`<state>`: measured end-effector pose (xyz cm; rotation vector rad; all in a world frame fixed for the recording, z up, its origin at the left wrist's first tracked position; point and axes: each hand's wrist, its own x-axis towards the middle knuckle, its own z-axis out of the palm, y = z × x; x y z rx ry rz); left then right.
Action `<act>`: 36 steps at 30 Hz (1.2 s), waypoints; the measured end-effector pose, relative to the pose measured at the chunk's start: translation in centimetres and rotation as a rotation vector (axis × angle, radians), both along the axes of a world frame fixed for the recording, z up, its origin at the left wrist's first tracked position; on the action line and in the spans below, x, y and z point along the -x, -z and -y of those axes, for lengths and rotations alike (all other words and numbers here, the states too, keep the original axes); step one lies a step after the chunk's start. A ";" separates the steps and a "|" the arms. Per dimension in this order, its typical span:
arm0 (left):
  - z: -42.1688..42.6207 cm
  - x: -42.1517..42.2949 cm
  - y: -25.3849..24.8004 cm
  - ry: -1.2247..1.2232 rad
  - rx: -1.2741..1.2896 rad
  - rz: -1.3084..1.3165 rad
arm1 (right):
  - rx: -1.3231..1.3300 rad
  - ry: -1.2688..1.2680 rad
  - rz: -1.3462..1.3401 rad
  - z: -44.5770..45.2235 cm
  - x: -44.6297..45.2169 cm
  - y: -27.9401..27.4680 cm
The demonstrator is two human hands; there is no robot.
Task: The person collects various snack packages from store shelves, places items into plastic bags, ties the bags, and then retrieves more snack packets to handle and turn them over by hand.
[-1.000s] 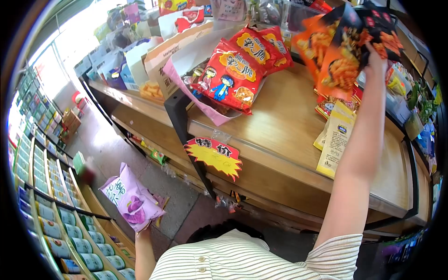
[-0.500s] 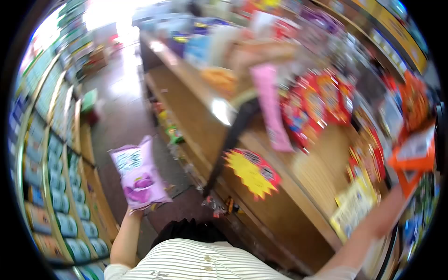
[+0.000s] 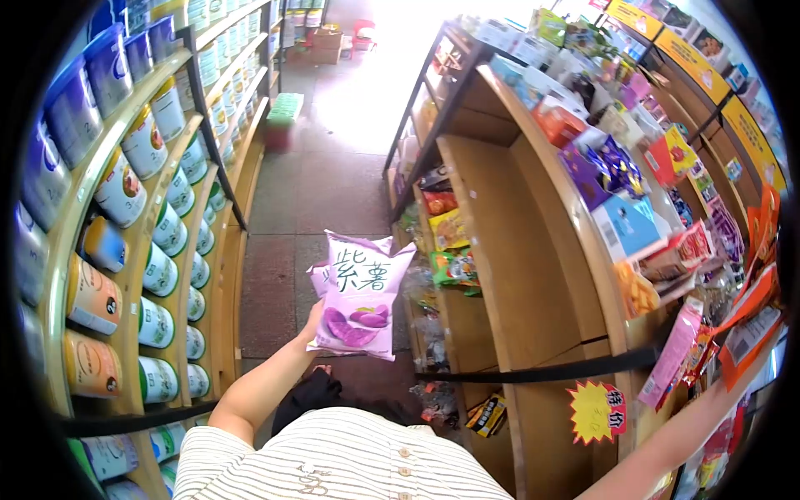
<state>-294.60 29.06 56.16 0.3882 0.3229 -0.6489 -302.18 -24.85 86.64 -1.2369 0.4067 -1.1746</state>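
Observation:
A light purple snack bag [image 3: 361,296] with pictures of purple sweet potato is upright over the aisle floor. My left hand [image 3: 315,321] grips its lower left side, most fingers hidden behind it. Another purple bag shows partly behind. At the far right edge, orange snack bags [image 3: 754,325] hang above my right forearm; the bags hide my right hand, so its fingers do not show. A pink-edged box [image 3: 671,354] and red snack bags are just left of them.
Shelves of cans [image 3: 158,321] line the left side. On the right stands a wooden shelf unit [image 3: 542,242] with dark metal bars and a red-yellow price sign [image 3: 597,411]. The aisle floor [image 3: 283,200] runs between them, with a green-topped box [image 3: 284,108] farther along.
The view has swung left from the snack shelf to the aisle. The purple bag in my left hand now faces me near the middle; the orange bags have shifted to the far right edge.

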 end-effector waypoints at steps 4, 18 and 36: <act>-7.6 -5.9 8.2 0.002 -0.112 0.091 | -0.041 -0.087 -0.031 -8.4 -6.4 2.3; -11.7 -21.2 14.9 0.073 -0.272 0.078 | -0.388 -0.259 -0.371 -29.3 -19.4 17.4; 31.6 -64.3 16.7 0.662 -0.710 0.820 | -0.612 0.352 -0.323 -11.2 -26.7 31.9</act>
